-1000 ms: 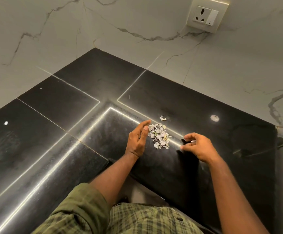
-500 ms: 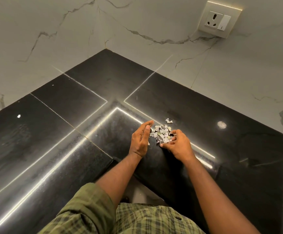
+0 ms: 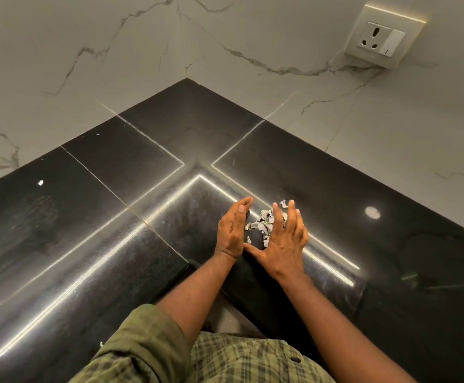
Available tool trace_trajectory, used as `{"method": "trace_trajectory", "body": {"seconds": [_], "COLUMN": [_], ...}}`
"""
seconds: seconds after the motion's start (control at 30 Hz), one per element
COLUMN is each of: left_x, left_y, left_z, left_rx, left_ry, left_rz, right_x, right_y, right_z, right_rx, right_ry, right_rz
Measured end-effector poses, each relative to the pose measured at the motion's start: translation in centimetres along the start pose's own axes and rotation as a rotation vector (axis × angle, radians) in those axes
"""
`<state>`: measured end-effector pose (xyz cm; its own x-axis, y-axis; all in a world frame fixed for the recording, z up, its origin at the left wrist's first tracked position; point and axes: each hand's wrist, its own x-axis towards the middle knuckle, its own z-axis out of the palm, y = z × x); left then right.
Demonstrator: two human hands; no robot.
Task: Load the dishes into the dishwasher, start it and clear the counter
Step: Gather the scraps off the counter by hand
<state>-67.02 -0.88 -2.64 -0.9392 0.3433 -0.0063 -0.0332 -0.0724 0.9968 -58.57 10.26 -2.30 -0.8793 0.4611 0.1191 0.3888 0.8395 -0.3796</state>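
The marble-veined wall (image 3: pixel 114 51) met in a corner at the back, and the black counter (image 3: pixel 87 244) ran out from that corner in an L, its inner front edge cutting in toward the person just below the hands. To the left the dark stone lay broad and open but for a single pale fleck (image 3: pixel 40 183); to the right it stretched on toward a round light spot (image 3: pixel 372 212) on the surface, which could have been a reflection or a mark, I could not tell which. A wall socket (image 3: pixel 381 37) sat high on the right-hand wall, well apart from everything else. The green checked shirt (image 3: pixel 225 360) was cut off at the bottom of the view.

Near the inner corner a small heap of paper scraps (image 3: pixel 261 223) lay on the counter between the two hands. Its right part was hidden under the right hand (image 3: pixel 283 244), so how far it spread was unclear. One stray scrap (image 3: pixel 282 203) lay just beyond the fingertips. The left hand (image 3: pixel 232 233) stood on edge, fingers straight and together, like a wall just beside the heap. The right hand was spread wide, fingers splayed and slightly bent over the scraps, thumb reaching toward the left wrist. Neither hand gripped anything.
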Motion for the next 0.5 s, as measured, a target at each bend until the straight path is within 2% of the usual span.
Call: {"method": "trace_trajectory", "body": {"seconds": [0.17, 0.4, 0.5], "left_x": [0.1, 0.2, 0.2], "left_y": [0.0, -0.1, -0.2], "left_z": [0.0, 0.1, 0.0], "left_rx": [0.007, 0.028, 0.035], "left_ry": [0.003, 0.024, 0.063], "left_rz": [-0.016, 0.011, 0.017], "right_x": [1.2, 2.0, 2.6], "right_y": [0.8, 0.0, -0.2], "right_z": [0.3, 0.8, 1.5], "right_rx": [0.012, -0.024, -0.051], "right_ry": [0.068, 0.042, 0.014], "right_rz": [0.141, -0.007, -0.017]}}
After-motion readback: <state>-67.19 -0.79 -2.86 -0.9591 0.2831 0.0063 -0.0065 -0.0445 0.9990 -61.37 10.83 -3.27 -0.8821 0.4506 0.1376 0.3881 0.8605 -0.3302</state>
